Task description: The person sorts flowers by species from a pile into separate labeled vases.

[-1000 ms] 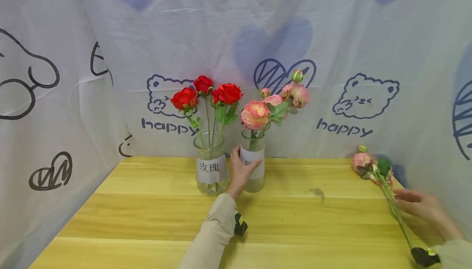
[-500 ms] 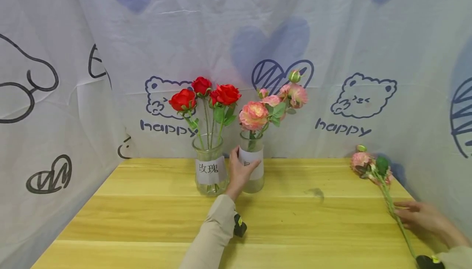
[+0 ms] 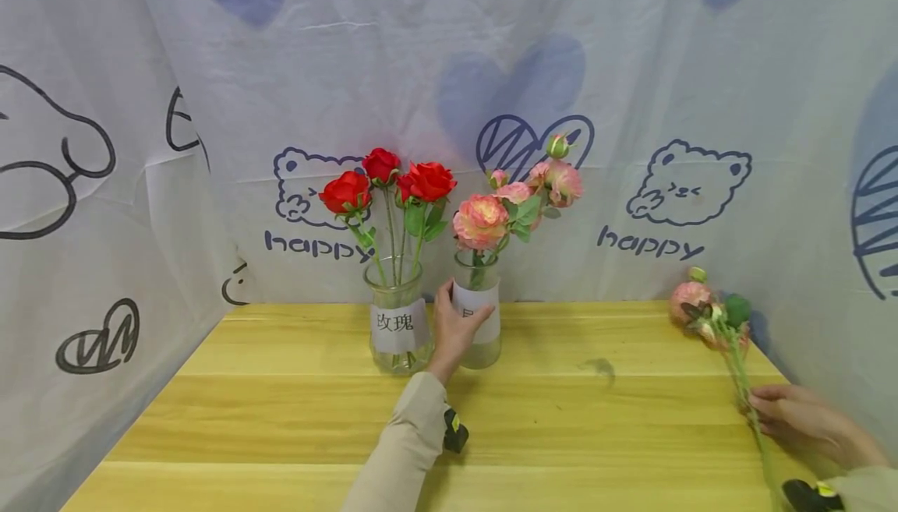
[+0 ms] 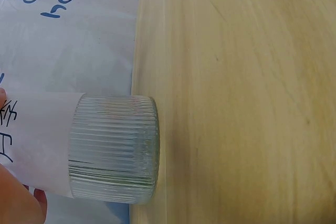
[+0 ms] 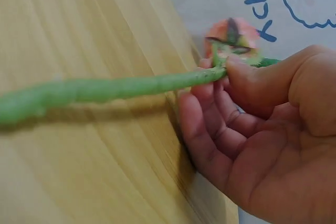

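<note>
My left hand grips a ribbed glass vase from its left side, thumb across the white paper label. Pink-orange, peony-like flowers and a bud stand in that vase. In the left wrist view the vase's ribbed base shows, with only part of the hand at the edge. At the table's right side, my right hand pinches the green stem of another pink flower spray between thumb and fingers. The right wrist view shows the stem in the pinch, its bloom beyond the hand.
Left of the held vase stands a second glass vase with a handwritten label and several red roses. A patterned cloth hangs behind and beside the wooden table.
My right hand has closed its thumb and fingers on the pink flower's stem, and the spray has shifted slightly, its blooms a little higher. The left hand stays on the vase.
</note>
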